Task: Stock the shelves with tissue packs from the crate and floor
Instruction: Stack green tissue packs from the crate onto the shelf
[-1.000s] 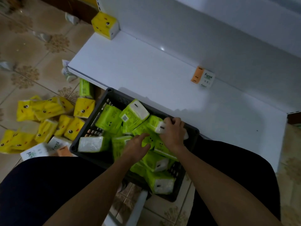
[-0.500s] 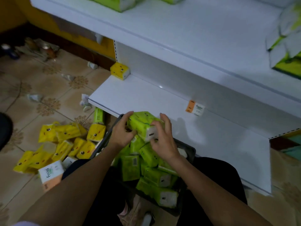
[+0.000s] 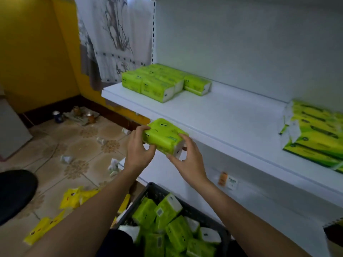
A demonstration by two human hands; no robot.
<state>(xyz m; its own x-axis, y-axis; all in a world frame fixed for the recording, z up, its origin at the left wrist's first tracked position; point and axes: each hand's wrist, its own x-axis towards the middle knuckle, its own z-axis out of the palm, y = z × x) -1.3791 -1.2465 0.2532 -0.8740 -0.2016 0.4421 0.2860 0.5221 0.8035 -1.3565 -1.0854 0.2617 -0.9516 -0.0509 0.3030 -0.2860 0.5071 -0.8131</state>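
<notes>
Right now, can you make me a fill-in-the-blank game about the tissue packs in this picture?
1. The green pack in the air is held by ____ hands, the left hand and the right hand.
2. The packs in the black crate are mostly ____ in colour.
3. The packs lying on the tiled floor at the lower left are ____.
4. The row of green packs sits on the white ____.

Missing words: two; green; yellow; shelf
</notes>
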